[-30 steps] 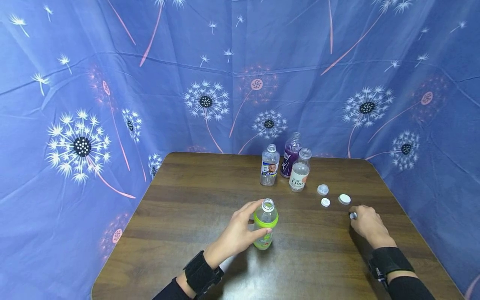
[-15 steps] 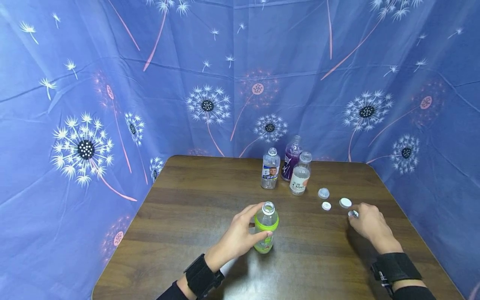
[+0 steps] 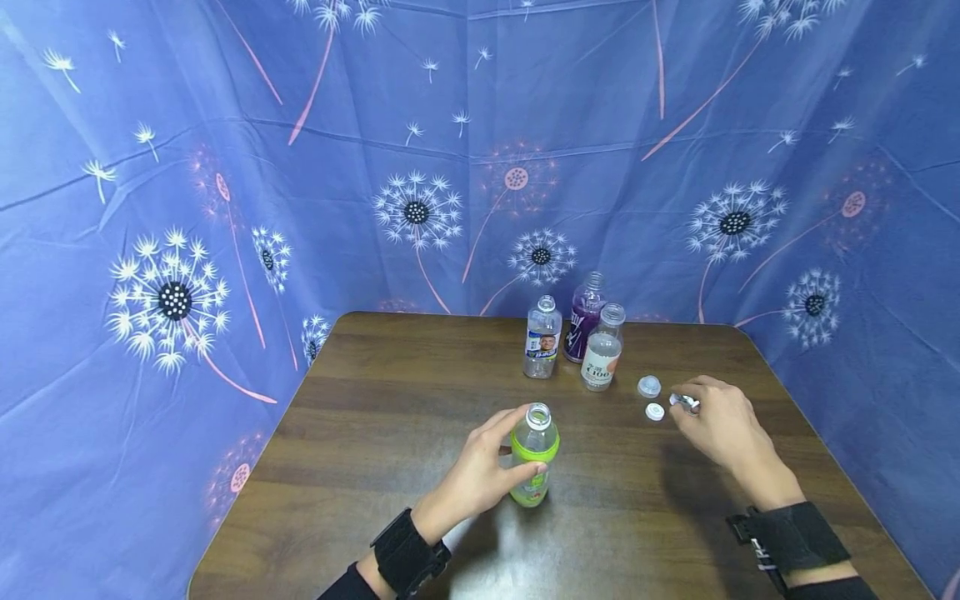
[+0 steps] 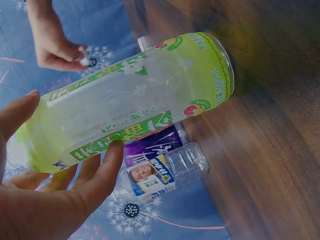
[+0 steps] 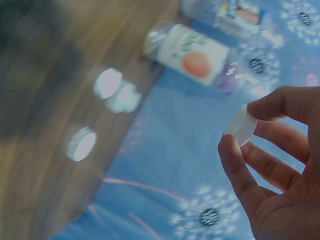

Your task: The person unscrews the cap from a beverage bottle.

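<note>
My left hand [image 3: 480, 471] grips a clear plastic bottle with a green label [image 3: 534, 479], its thumb on the near side and fingers round the back. The bottle stands upright with its uncapped mouth facing up. In the left wrist view the label of this bottle [image 4: 135, 100] shows white flowers and fruit. Over the right part of the table, my right hand [image 3: 723, 425] pinches a white bottle cap [image 5: 242, 125] between thumb and fingertips, lifted off the wood. Beyond its fingertips lie a translucent cap [image 3: 648, 386], a small white cap [image 3: 655, 412] and another white cap [image 5: 81, 144].
Three uncapped bottles stand together at the back of the wooden table [image 3: 390, 400]: one with a face on its label [image 3: 541, 342], a purple one [image 3: 581, 321] and one with a cream label [image 3: 600, 358]. A blue dandelion-print cloth [image 3: 337, 208] hangs behind.
My right hand has picked the cap up from the table and moved it up and to the left, towards the other caps. The left hand keeps its hold on the green-labelled bottle.
</note>
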The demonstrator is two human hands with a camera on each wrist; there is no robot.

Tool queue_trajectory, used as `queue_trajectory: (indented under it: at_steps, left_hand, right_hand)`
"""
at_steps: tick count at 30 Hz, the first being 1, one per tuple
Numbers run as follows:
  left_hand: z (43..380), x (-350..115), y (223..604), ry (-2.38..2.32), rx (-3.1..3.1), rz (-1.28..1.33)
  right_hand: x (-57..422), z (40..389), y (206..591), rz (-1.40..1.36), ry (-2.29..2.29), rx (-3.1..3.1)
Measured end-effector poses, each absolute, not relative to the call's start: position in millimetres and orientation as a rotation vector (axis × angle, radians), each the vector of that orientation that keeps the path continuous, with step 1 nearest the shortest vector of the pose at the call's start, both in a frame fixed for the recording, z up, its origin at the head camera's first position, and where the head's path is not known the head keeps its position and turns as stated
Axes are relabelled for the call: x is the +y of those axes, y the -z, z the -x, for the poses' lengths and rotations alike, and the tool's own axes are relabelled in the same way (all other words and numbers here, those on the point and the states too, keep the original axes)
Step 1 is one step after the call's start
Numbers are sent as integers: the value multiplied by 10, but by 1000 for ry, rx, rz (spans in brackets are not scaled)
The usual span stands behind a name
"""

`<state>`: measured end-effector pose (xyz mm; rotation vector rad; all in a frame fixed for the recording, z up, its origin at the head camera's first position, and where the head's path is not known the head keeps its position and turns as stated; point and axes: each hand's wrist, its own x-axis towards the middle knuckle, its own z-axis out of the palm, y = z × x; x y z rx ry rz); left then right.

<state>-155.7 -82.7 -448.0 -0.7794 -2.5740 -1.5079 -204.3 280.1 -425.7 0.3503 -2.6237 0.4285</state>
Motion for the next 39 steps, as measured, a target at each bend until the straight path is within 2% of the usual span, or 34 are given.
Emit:
queue_trajectory:
  at_steps: [11,39]
  left_hand:
    - [1573,-803,4513,1543,-2538,786]
    - [1573,-827,4524,1544,-2553,770]
  right_hand:
    - [2446,1903,3938,-493,-394,-2577]
    - [1532,1614,3503,-826,-498,-2274]
